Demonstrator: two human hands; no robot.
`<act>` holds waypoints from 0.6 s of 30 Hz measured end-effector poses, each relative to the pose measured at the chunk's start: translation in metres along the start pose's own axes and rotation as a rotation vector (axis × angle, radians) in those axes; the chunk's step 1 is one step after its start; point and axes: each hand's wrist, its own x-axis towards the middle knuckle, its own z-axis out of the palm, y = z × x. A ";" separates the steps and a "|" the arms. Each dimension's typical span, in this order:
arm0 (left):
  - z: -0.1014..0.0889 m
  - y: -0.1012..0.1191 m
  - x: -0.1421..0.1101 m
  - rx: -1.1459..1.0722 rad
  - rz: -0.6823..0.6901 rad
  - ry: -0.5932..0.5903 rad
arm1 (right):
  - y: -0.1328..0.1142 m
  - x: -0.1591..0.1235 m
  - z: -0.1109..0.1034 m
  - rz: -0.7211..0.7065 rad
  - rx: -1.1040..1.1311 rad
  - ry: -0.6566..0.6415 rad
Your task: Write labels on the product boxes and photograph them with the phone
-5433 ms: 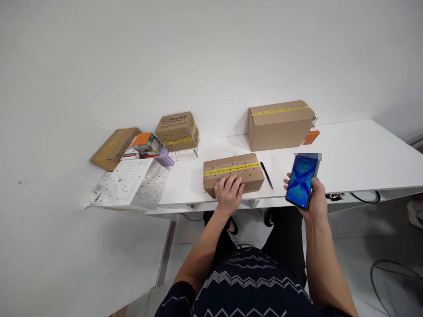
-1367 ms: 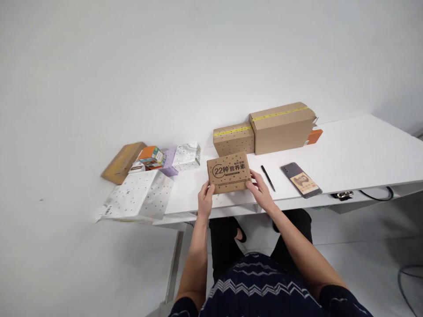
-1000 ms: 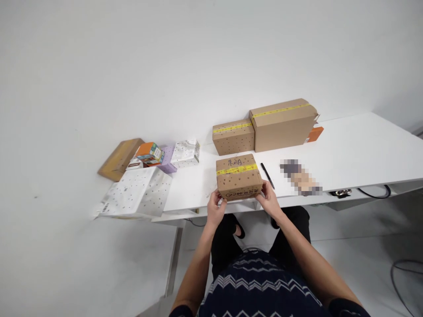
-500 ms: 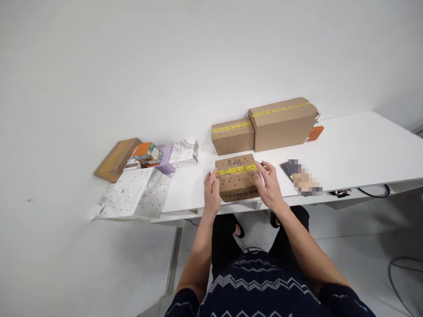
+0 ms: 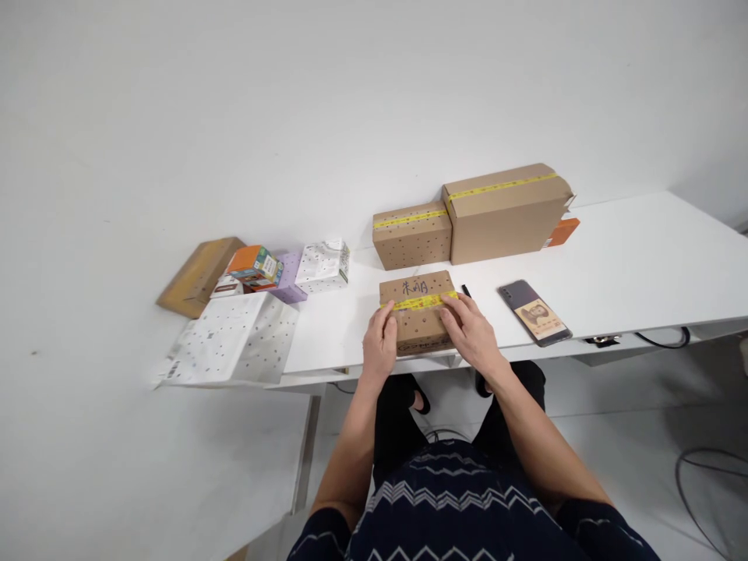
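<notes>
Head cam: taped box, both hands on it, prob an easy lift

L hand (image 5: 379,347) is half open, fingers loosely curled, tips at the left end of the yellow tape (image 5: 424,301). R hand (image 5: 474,335) is abt as open, fingers over the right end. Neither looks clamped, more like resting on the box (image 5: 418,321), which sits flat on the table (image 5: 636,265) near the front edge.

Handling, imo: stiff cardboard, prob light to medium, can't see what's inside tho. Matte sides shd grip ok; the tape looks slicker. Best hold = palms on the two short ends, kinda low, w/ fingers under the bottom corners. Don't squeeze the middle of the top, it cd dent. Blocky shape, small dark spots, handwriting above the tape.

Just right of it: pen (image 5: 466,291), mostly hidden by R hand, then phone (image 5: 534,313), glossy back up, prob slippery + the fragile one.

Behind: dotted carton (image 5: 414,241) up against big carton (image 5: 506,214), both taped card, w/ an orange pack (image 5: 564,231) poking out past the big one.

Far left: shiny, creased white parcel (image 5: 227,331), prob softer, by a purple box (image 5: 291,280).
</notes>
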 end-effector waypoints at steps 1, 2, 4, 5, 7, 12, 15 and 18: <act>-0.001 -0.001 -0.002 -0.024 0.012 0.000 | 0.000 -0.001 -0.001 -0.012 0.014 0.005; -0.001 -0.003 -0.004 -0.046 0.019 0.004 | 0.000 -0.002 -0.001 -0.032 0.029 0.013; 0.000 -0.007 -0.009 -0.117 0.019 0.020 | 0.002 -0.004 -0.001 -0.088 0.071 0.035; 0.001 -0.010 -0.011 -0.173 0.016 0.031 | 0.004 -0.006 0.000 -0.118 0.097 0.049; 0.004 -0.014 -0.016 -0.299 0.027 0.053 | 0.008 -0.010 0.003 -0.174 0.154 0.082; 0.011 -0.022 -0.024 -0.395 0.076 0.066 | 0.015 -0.023 0.015 -0.232 0.285 0.192; 0.011 -0.027 -0.032 -0.339 0.091 0.072 | 0.020 -0.032 0.017 -0.191 0.312 0.221; 0.015 -0.035 -0.040 -0.276 0.118 0.072 | 0.027 -0.039 0.019 -0.165 0.310 0.226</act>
